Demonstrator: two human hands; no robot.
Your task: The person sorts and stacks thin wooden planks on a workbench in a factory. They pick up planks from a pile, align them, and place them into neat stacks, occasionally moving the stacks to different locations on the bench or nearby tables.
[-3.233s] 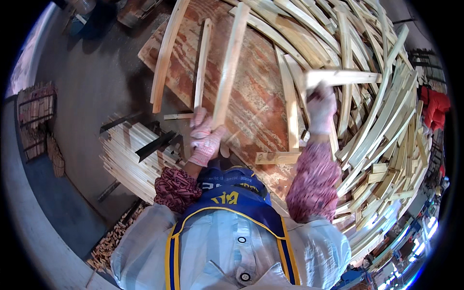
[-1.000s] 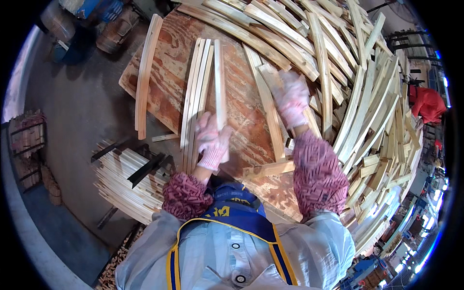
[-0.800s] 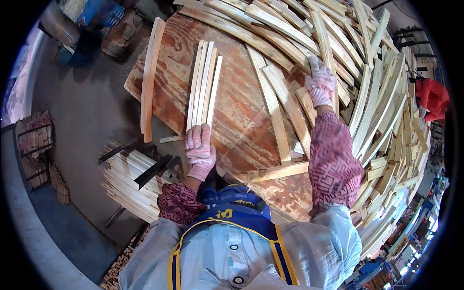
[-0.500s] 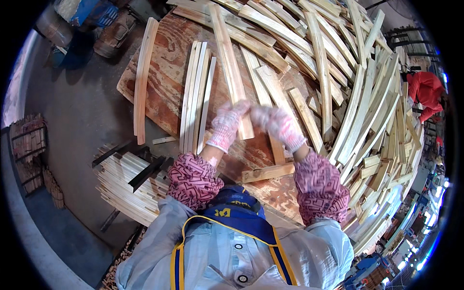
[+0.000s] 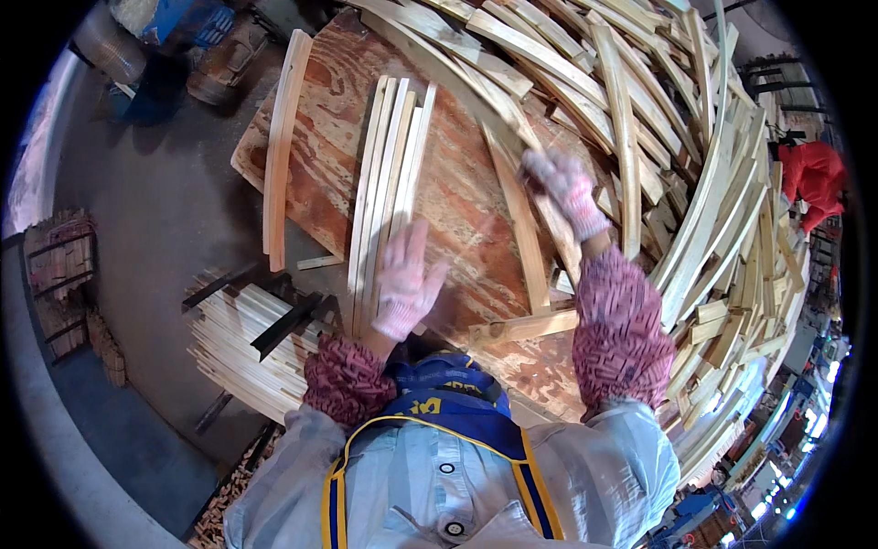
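Note:
Both of my hands wear whitish-pink work gloves. My left hand [image 5: 409, 285] is open, fingers spread, over the near end of a row of pale wooden strips [image 5: 389, 174] lying side by side on the plywood table [image 5: 320, 119]. My right hand [image 5: 567, 190] is farther right, its fingers closed around the near end of a long wooden strip [image 5: 494, 105] that slants away to the far left and is blurred by motion. Just below that hand, more wooden strips [image 5: 517, 215] lie on the tabletop. A short crosswise wooden piece [image 5: 526, 328] rests near the table's front.
A large heap of loose wooden strips [image 5: 695, 210] covers the right and far side. One single strip [image 5: 286, 146] lies at the table's left edge. Left of me, stacked strips [image 5: 251, 343] sit on black metal bars [image 5: 291, 325]. A person in red [image 5: 812, 183] is beyond the heap.
My hands have parted: the left came back toward me over the row and opened, the right moved right. The strip's near end has swung right with my right hand.

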